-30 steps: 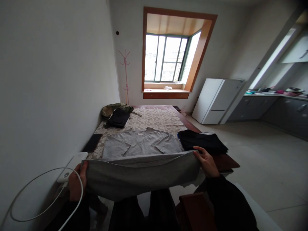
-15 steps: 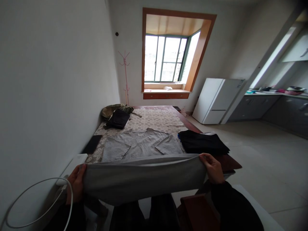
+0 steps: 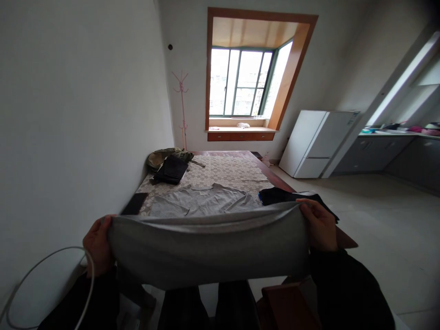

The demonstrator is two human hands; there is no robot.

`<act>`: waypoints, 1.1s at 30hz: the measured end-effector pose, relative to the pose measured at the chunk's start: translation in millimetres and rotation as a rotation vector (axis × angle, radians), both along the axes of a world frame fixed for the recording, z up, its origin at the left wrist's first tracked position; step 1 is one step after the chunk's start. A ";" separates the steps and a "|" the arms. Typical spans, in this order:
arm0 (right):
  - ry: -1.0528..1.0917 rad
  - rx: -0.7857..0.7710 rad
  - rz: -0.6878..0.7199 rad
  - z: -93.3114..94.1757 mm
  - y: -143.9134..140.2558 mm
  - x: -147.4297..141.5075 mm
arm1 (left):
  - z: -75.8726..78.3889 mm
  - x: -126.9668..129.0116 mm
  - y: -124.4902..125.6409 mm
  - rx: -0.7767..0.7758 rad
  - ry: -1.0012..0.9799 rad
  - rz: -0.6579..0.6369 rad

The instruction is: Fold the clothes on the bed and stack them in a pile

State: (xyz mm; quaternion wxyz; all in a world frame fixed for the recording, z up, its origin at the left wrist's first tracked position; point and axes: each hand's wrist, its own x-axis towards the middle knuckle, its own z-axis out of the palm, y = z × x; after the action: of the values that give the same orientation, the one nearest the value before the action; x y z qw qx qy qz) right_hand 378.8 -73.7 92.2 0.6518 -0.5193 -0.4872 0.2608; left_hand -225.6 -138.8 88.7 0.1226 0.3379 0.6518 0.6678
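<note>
A grey T-shirt (image 3: 209, 252) lies face up across the table, neckline and sleeves toward the window, while its near part is lifted off the edge between my hands. My left hand (image 3: 99, 243) pinches the left corner of that raised part near the wall. On the other side, my right hand (image 3: 319, 224) is closed on the right corner. The cloth between them sags a little in the middle and hides the table's near edge.
A patterned cloth covers the table (image 3: 227, 167). Black folded clothes (image 3: 299, 196) lie at its right edge, a bag (image 3: 160, 160) and black cloth (image 3: 172, 169) at the back left. A white cable (image 3: 51, 252) loops by my left arm. A brown stool (image 3: 292, 305) stands below right.
Both hands have risen and moved slightly apart, lifting the shirt's near part higher. It now covers more of the sleeves and the black clothes.
</note>
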 end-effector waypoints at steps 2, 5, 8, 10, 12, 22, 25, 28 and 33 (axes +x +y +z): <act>-0.160 0.030 -0.036 18.5 42.3 -8.8 | 13.3 -1.7 34.2 -0.009 0.027 0.008; -0.455 -0.020 -0.095 30.6 116.5 -26.5 | 21.7 -6.2 94.5 -0.073 0.252 -0.018; -0.647 -0.291 -0.075 20.4 180.1 -45.9 | 11.9 -11.8 151.6 -0.275 0.371 -0.086; -0.688 -0.391 -0.075 5.6 208.7 -56.6 | -0.5 -14.8 181.0 -0.354 0.390 -0.093; -0.698 -0.435 -0.080 -11.3 227.3 -63.3 | -13.2 -17.5 201.6 -0.387 0.403 -0.093; -0.754 -0.494 -0.112 -67.4 273.2 -61.1 | -51.8 -35.6 251.1 -0.505 0.523 -0.131; -0.775 -0.500 -0.082 -74.4 279.8 -61.3 | -60.3 -39.3 260.0 -0.548 0.539 -0.154; -0.783 -0.506 -0.068 -79.1 282.9 -61.6 | -66.6 -42.3 265.1 -0.568 0.544 -0.166; -0.779 -0.522 -0.061 -84.9 284.1 -62.5 | -72.2 -46.6 265.9 -0.569 0.535 -0.180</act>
State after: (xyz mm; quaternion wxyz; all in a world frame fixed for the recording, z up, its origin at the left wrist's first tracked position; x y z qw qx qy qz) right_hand 316.3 210.5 7.3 0.2756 -0.7391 -0.5982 0.1411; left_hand -272.2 127.1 16.5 0.0950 0.5082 0.7874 0.3358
